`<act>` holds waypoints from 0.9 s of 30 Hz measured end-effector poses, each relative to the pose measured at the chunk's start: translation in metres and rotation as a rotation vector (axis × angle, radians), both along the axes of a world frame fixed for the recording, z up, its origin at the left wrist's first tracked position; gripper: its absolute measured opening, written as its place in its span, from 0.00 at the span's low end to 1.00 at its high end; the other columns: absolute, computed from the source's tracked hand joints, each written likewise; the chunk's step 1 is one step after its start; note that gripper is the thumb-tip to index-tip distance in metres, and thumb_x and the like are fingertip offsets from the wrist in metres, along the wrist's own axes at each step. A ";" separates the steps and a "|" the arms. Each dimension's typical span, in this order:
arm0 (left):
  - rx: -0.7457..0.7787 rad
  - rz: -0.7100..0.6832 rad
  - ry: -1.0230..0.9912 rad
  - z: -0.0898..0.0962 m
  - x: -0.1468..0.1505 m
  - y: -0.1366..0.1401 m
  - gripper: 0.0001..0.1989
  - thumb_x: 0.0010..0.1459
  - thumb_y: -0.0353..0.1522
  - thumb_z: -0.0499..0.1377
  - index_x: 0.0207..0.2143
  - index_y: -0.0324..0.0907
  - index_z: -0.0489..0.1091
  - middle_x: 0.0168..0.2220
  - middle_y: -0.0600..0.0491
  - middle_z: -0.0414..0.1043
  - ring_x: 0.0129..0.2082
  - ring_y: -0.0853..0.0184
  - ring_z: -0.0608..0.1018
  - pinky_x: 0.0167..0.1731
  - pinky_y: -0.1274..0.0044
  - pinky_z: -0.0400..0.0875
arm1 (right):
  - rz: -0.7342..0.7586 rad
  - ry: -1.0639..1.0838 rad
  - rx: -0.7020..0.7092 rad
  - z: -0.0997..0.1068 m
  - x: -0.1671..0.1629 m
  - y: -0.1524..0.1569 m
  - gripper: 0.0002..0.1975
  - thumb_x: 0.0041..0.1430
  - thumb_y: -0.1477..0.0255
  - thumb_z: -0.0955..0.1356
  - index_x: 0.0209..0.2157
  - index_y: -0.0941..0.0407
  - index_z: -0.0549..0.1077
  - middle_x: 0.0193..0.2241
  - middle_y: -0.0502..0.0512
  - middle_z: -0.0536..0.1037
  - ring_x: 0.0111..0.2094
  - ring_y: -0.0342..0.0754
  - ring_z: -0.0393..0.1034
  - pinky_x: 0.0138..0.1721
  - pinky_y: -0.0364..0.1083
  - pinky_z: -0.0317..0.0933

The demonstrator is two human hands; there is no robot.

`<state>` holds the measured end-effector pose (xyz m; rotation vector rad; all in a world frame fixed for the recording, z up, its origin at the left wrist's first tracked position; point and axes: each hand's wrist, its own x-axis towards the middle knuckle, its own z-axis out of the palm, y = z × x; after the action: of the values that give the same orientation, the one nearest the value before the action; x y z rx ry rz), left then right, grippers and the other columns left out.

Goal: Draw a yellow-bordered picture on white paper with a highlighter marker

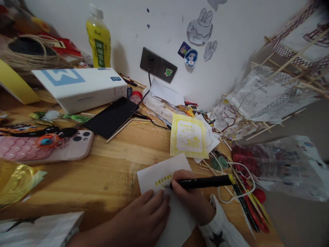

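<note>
My right hand (191, 199) is closed around a black marker (205, 182) with a yellow end, its tip at the white paper (177, 216). Yellow handwritten characters (163, 179) stand in a line near the top of this sheet, with a short start of another line beneath. Flat on the paper's left side lies my left hand (144, 216), fingers stretched out. Beyond the sheet, a finished-looking card (190, 135) with a yellow patterned border and yellow drawing rests on other papers.
A black phone (111, 116) lies by a white box (84, 87) and a yellow drink bottle (99, 41). At left is a pink phone (77, 145). Scissors (259, 216), wooden sticks and a plastic bag (285, 164) crowd the right edge, below a stick frame (262, 92).
</note>
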<state>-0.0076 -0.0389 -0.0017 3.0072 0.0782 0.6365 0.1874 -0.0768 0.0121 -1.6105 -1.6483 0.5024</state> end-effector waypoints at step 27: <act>-0.019 -0.008 0.034 -0.001 -0.001 -0.002 0.15 0.64 0.37 0.54 0.46 0.36 0.74 0.51 0.44 0.72 0.52 0.56 0.69 0.52 0.67 0.58 | -0.003 0.026 -0.071 0.009 0.002 0.001 0.09 0.53 0.73 0.64 0.20 0.54 0.65 0.18 0.47 0.67 0.23 0.44 0.62 0.26 0.43 0.58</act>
<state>-0.0090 -0.0407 -0.0022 2.9993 0.0740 0.5800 0.1896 -0.0755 0.0208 -1.6512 -1.6251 0.5842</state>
